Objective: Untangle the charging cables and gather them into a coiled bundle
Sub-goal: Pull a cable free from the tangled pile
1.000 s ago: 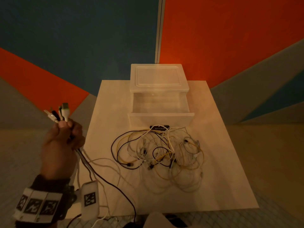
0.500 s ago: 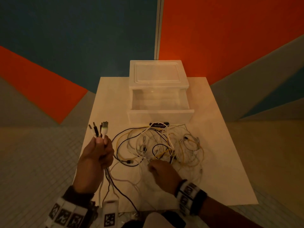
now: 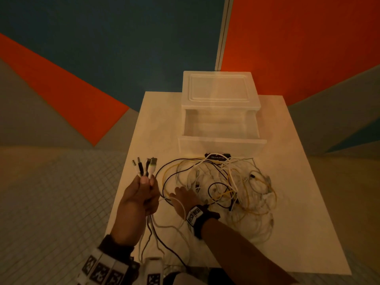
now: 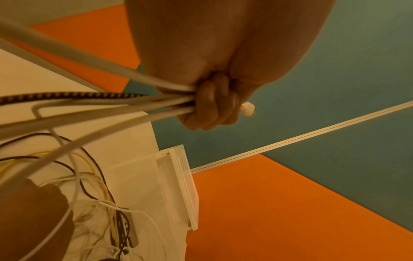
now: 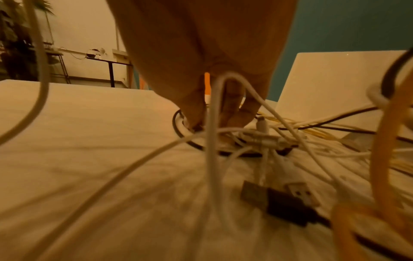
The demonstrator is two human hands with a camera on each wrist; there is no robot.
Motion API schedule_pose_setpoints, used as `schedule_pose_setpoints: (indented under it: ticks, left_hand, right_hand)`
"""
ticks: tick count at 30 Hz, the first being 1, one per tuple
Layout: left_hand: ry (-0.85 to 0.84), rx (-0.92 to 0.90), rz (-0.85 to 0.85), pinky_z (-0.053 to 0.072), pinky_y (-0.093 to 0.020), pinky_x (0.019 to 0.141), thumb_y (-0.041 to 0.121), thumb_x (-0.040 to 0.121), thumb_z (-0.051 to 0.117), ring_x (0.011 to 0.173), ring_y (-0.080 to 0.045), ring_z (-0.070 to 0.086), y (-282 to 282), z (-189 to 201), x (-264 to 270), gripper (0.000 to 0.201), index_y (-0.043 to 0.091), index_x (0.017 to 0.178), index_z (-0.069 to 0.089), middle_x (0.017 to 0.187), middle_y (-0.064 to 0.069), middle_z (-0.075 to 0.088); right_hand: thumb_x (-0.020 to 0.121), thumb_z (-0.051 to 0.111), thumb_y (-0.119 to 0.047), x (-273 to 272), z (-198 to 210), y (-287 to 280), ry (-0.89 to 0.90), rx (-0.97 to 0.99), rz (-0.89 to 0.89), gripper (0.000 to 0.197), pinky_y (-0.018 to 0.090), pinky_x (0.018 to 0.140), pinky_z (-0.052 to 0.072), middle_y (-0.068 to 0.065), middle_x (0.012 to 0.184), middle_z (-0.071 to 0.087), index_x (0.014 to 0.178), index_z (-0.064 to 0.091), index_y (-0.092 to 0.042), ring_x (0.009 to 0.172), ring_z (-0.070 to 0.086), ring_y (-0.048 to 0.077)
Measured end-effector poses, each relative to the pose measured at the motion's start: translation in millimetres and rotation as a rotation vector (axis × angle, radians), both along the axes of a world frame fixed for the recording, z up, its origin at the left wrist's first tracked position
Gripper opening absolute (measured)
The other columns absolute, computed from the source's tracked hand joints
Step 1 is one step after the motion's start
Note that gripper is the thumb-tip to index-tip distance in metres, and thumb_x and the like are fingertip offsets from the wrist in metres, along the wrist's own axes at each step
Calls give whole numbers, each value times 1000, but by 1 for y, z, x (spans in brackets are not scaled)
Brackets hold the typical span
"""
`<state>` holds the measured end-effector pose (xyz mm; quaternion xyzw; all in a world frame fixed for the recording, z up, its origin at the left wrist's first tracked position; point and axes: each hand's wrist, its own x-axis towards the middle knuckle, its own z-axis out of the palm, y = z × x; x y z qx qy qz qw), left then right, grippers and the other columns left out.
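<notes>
The left hand (image 3: 138,199) was fisted round a sheaf of cables just below their plugs (image 3: 145,166), holding them upright off the counter's (image 3: 298,212) left edge; judged from that, the freed ends were being kept together and clear of the rest. From the fist the cords ran down towards the person and back onto the counter.

The right hand (image 3: 183,195) lay low at the near-left edge of the tangle (image 3: 226,188), fingers reaching down among the strands. Whether they pinched a cord or only pressed on the heap I could not tell. It probably sought the next end to free.

The tangle of white, yellow and black cords lay on the counter, just before the open drawer (image 3: 221,128) of a white box (image 3: 220,89).

The head view alone showed the plugs fanned above the fist. The left wrist view showed the fingers (image 4: 210,106) curled tight on the cords, one of them braided. The right wrist view showed a white loop (image 5: 214,141) arching before the fingers (image 5: 232,106), and a black USB plug (image 5: 281,199) lying loose nearby.
</notes>
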<state>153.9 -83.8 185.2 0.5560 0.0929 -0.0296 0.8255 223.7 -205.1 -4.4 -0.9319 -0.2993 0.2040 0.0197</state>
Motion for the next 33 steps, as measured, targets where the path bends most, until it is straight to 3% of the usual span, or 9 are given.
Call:
schedule_pose_setpoints:
  ticks: [3, 7, 13, 16, 19, 26, 28, 31, 33]
  left_hand:
    - [7, -1, 5, 19, -21, 43, 28, 101, 39, 49, -8, 18, 1, -1, 4, 28, 14, 80, 51, 65, 0, 27]
    - [22, 8, 19, 19, -21, 43, 25, 101, 38, 48, -7, 19, 2, -1, 9, 26, 12, 81, 49, 65, 1, 29]
    - [28, 24, 42, 21, -20, 41, 26, 100, 36, 47, -7, 20, 7, -3, 13, 25, 11, 82, 46, 65, 0, 27]
    - [28, -16, 66, 19, -21, 42, 24, 102, 33, 46, -6, 21, 13, -7, 16, 29, 13, 81, 49, 66, 1, 25]
    - [19, -60, 78, 15, -24, 45, 21, 103, 33, 46, -5, 22, 15, -8, 22, 28, 14, 81, 48, 64, 4, 29]
    - [18, -7, 70, 18, -26, 48, 24, 103, 35, 50, -8, 22, 1, -3, 38, 24, 11, 88, 50, 66, 2, 29]
    - [21, -12, 48, 19, -26, 49, 22, 103, 36, 50, -8, 23, -7, 1, 42, 24, 9, 90, 51, 66, 2, 29]
    - [28, -51, 18, 20, -26, 49, 18, 99, 39, 50, -7, 25, -15, 8, 47, 18, 7, 91, 51, 65, 2, 30]
    - [30, -60, 10, 23, -24, 49, 16, 98, 41, 50, -8, 27, -21, 13, 50, 16, 7, 89, 51, 64, 3, 32]
  right_hand:
    - [98, 37, -18, 1, 0, -1, -54, -22, 49, 28, 54, 89, 42, 19, 119, 55, 113, 56, -4, 108, 52, 40]
    - [90, 47, -20, -1, -6, 1, -59, -176, 128, 19, 45, 72, 52, 6, 90, 64, 89, 65, -14, 80, 64, 30]
    - [93, 44, -16, 4, 9, -2, -149, -86, 147, 28, 56, 92, 40, 19, 111, 57, 114, 54, -2, 99, 56, 39]
    - [94, 43, -26, 19, 44, -12, -77, 230, -96, 36, 48, 82, 47, 17, 112, 60, 123, 47, -5, 97, 60, 39]
    - [93, 42, -24, 32, 91, -35, -108, 587, -271, 21, 41, 70, 49, 13, 91, 62, 101, 54, -10, 82, 61, 34]
    - [93, 58, -13, 54, 186, -103, -256, 1059, -560, 5, 19, 72, 45, -4, 85, 62, 90, 61, -15, 76, 57, 7]
    - [94, 59, -11, 56, 205, -111, -129, 1229, -641, 9, 25, 72, 48, -5, 83, 64, 87, 59, -16, 78, 59, 7]
    - [102, 46, -14, 49, 238, -114, 164, 1620, -694, 9, 46, 84, 53, 19, 99, 67, 97, 49, -7, 97, 66, 27]
    - [103, 40, -16, 41, 255, -110, 348, 1820, -696, 10, 49, 85, 55, 21, 87, 65, 101, 46, -8, 83, 68, 32]
